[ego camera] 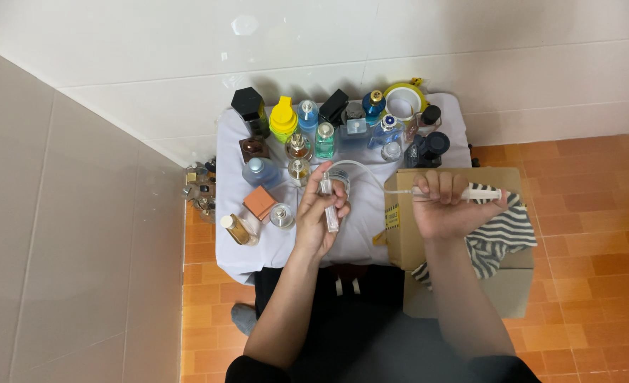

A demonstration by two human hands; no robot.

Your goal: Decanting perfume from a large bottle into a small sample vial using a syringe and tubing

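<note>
Syringe [474, 193]: clear smooth plastic. Small vial [328, 202]: clear, glossy, glass-like. Worktop [360, 227]: matt white cloth cover. Box [399, 220] at right edge: matt brown cardboard. Striped rag [502, 237]: soft cloth. Wall tiles [151, 64]: glossy. Floor tiles [598, 241]: matt orange.

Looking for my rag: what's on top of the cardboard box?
A striped cloth lies on the box; the right hand, holding a syringe, covers part of it.

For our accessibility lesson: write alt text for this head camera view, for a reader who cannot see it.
Seen from above, a person's left hand holds a small clear vial while the right hand grips a syringe joined to it by thin tubing. Behind them, perfume bottles crowd a white cloth beside a cardboard box.
</note>
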